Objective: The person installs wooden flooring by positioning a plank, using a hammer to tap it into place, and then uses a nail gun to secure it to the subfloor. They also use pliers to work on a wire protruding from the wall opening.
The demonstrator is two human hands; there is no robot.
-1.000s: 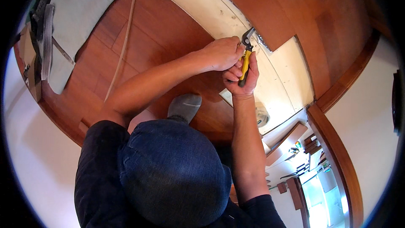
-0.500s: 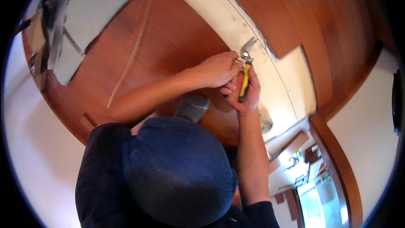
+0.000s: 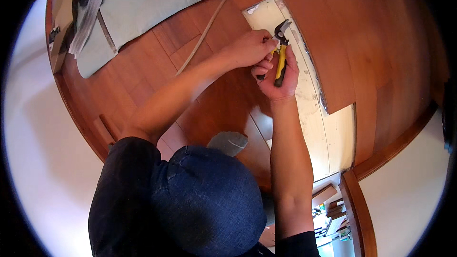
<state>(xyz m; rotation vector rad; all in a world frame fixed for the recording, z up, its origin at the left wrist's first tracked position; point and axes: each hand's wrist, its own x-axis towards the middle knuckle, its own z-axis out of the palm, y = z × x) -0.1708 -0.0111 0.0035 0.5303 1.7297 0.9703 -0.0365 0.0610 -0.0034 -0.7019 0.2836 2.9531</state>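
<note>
A pair of snips (image 3: 281, 64) with yellow and black handles and dark metal blades is held above the floor, blades pointing away from me and up to the right. My right hand (image 3: 285, 79) is closed around the handles from below. My left hand (image 3: 253, 49) pinches at the snips near the pivot, thumb against the base of the blades; its fingertips are partly hidden. Below and beyond the hands runs a pale bare strip (image 3: 312, 114) where reddish-brown floorboards (image 3: 328, 62) are lacking.
A light grey-green sheet (image 3: 157, 0) covers the floor at the far left, with scrap pieces (image 3: 90, 24) on it. One thin strip (image 3: 204, 33) lies across the boards. My knee (image 3: 204, 195) and grey foot (image 3: 228, 143) are close below. A wooden door frame (image 3: 359, 214) stands at lower right.
The view has shifted, showing more of the sheet and the pale strip's far end. Both hands have moved slightly away from me with the snips, and the left thumb now sits at the pivot.
</note>
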